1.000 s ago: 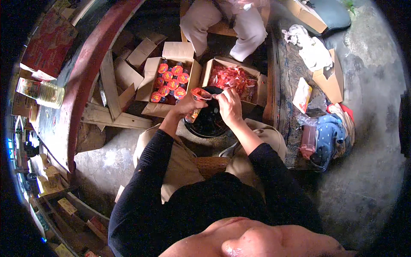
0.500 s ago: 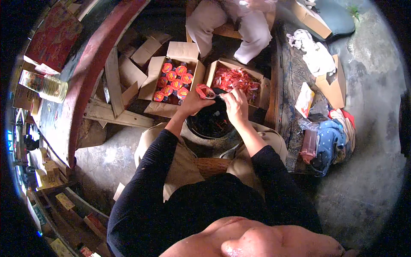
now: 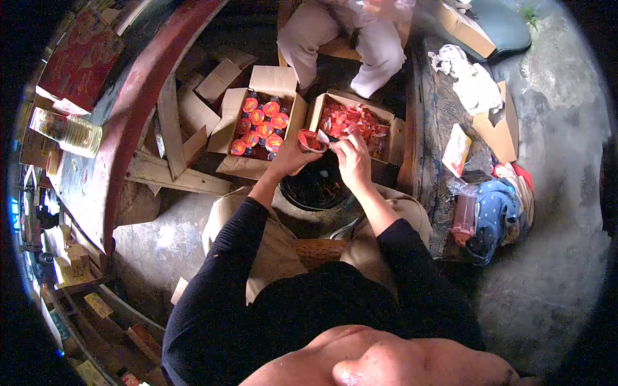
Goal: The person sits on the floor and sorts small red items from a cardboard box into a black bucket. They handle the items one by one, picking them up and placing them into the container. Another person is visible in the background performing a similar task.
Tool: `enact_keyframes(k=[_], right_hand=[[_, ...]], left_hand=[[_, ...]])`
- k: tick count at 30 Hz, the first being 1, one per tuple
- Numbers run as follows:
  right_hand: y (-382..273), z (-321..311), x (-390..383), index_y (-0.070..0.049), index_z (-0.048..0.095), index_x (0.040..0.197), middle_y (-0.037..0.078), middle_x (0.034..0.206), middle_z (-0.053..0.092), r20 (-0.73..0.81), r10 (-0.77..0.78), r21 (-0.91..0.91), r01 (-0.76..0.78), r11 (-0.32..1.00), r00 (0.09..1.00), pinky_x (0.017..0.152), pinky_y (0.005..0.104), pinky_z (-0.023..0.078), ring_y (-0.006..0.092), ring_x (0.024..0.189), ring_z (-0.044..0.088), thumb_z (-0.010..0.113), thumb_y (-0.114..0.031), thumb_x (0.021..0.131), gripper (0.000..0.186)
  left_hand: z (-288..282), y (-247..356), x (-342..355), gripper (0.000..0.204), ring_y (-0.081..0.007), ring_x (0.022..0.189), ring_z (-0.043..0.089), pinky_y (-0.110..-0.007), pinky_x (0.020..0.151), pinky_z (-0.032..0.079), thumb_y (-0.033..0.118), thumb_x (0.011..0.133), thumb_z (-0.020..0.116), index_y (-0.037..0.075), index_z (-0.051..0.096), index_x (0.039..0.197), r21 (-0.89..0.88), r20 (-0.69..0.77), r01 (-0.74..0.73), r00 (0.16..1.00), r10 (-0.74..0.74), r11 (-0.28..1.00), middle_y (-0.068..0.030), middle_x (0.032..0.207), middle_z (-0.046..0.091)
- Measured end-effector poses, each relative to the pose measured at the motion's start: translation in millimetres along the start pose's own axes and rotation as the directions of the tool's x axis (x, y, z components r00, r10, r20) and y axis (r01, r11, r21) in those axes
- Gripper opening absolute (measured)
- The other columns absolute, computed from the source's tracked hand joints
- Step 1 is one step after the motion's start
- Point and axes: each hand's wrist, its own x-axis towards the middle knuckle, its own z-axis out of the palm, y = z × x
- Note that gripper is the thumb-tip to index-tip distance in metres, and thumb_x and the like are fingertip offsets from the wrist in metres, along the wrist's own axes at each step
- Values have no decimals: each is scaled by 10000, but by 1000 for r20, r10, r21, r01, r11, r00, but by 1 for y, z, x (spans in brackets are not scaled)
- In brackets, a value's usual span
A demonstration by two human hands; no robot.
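Grey concrete floor, cardboard boxes, wooden planks.

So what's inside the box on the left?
The box holds small dark bottles with red caps, standing upright in rows. Only their tops show, so what is under them is hidden.

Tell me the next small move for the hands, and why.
Probably pull the red wrapper free: the left hand holds it and the right hand pinches its edge, both above the dark bucket, so scraps could drop in.
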Motion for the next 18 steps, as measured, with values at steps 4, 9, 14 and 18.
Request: enact_keyframes(k=[4,9,14,18], right_hand=[[0,-2,0,-34,642,863,115,904,565,-10,-30,-14,30,999,999,780,426,470,315,886,562,675,-41,805,67],[-4,-1,0,-55,623,846,94,860,525,26,-142,-83,144,986,990,775,415,462,287,858,544,646,-48,794,57],[1,2,-3,-66,606,848,103,864,503,55,-224,-145,230,962,973,797,407,459,283,890,529,627,-36,780,77],[-3,2,0,-41,600,849,129,867,512,1,-16,47,15,999,1000,804,432,465,326,888,540,640,27,767,113]], left_hand=[[3,12,-1,417,-126,900,631,-294,834,502,176,735,778,56,601,1093,-184,-48,-46,998,38,982,-50,951,675],[2,0,0,399,-118,901,624,-285,813,501,131,697,790,58,601,1041,-106,9,73,997,-73,992,-34,946,670],[-9,39,-7,365,-104,894,612,-268,801,489,76,681,769,66,610,1009,-297,208,261,956,-204,919,-15,941,662],[-2,4,0,425,-113,921,610,-282,821,490,125,700,774,61,599,1082,-308,159,60,987,-11,949,-21,988,654]])
